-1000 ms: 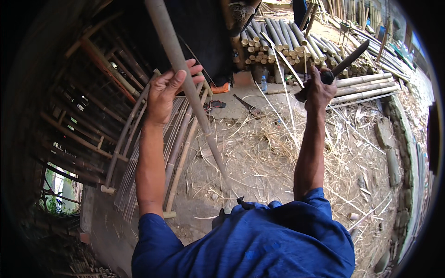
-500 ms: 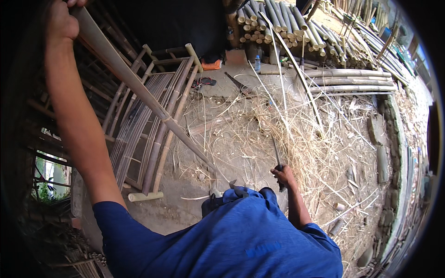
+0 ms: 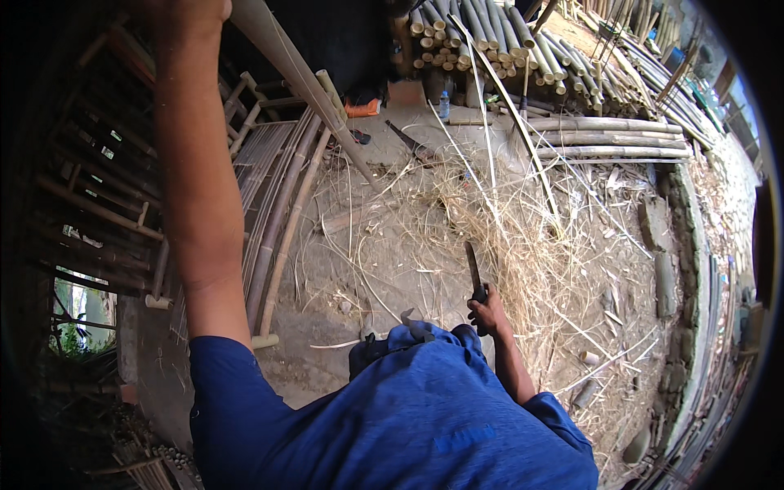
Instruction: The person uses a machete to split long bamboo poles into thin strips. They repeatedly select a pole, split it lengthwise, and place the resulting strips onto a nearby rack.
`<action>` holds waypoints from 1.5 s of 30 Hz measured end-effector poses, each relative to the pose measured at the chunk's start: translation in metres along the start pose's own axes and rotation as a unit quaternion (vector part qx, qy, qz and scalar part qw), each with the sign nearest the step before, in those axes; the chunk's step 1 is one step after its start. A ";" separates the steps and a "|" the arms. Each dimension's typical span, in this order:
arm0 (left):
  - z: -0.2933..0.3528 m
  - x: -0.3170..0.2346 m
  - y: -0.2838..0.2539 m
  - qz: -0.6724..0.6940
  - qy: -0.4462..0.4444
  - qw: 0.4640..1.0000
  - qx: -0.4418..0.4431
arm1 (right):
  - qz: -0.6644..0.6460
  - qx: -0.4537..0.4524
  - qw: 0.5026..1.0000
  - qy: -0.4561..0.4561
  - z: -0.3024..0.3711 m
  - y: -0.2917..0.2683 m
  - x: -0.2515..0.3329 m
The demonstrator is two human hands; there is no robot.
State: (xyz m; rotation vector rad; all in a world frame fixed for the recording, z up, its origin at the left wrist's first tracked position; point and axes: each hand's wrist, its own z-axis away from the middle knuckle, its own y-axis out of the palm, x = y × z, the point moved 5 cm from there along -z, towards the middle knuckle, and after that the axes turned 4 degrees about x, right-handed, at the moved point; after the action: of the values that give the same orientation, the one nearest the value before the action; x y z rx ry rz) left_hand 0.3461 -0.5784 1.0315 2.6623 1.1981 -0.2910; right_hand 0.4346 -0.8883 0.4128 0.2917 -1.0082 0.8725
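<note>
My left hand (image 3: 196, 10), raised at the top left and cut off by the picture's upper edge, is closed at the upper end of a long split bamboo pole (image 3: 306, 86). Its fingers are mostly out of sight. The pole slants down and away to the right, its lower end over the littered ground. My right hand (image 3: 488, 312), low in front of my body, is wrapped round the dark handle of a long knife (image 3: 474, 269). The blade points forward, apart from the pole.
A bamboo bench frame (image 3: 273, 220) stands at the left, close to the pole. Thin bamboo shavings (image 3: 523, 253) cover the ground at the right. Behind lie stacked bamboo poles (image 3: 490, 37), a water bottle (image 3: 444, 106), a saw (image 3: 408, 140) and an orange bundle (image 3: 363, 108).
My left hand and the bamboo pole have swung right, and the pole's lower end has moved away from me. The knife has shifted slightly left, still in my right hand.
</note>
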 end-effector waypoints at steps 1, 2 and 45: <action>0.026 0.018 0.013 -0.062 0.003 0.998 -0.024 | 0.005 -0.017 1.000 0.005 0.003 -0.005 0.001; 0.025 0.009 -0.004 -0.055 0.001 0.998 0.020 | 0.022 0.004 0.999 -0.023 -0.003 0.005 0.023; 0.190 0.089 0.051 0.143 -0.201 0.956 0.160 | 0.157 -0.125 0.763 -0.615 0.168 0.004 0.397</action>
State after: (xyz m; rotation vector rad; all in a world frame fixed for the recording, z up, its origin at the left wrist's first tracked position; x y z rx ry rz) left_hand 0.4247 -0.5993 0.8315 2.7929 0.6786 -0.9912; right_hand 0.4241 -0.7859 0.8316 0.4899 -2.4489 0.7813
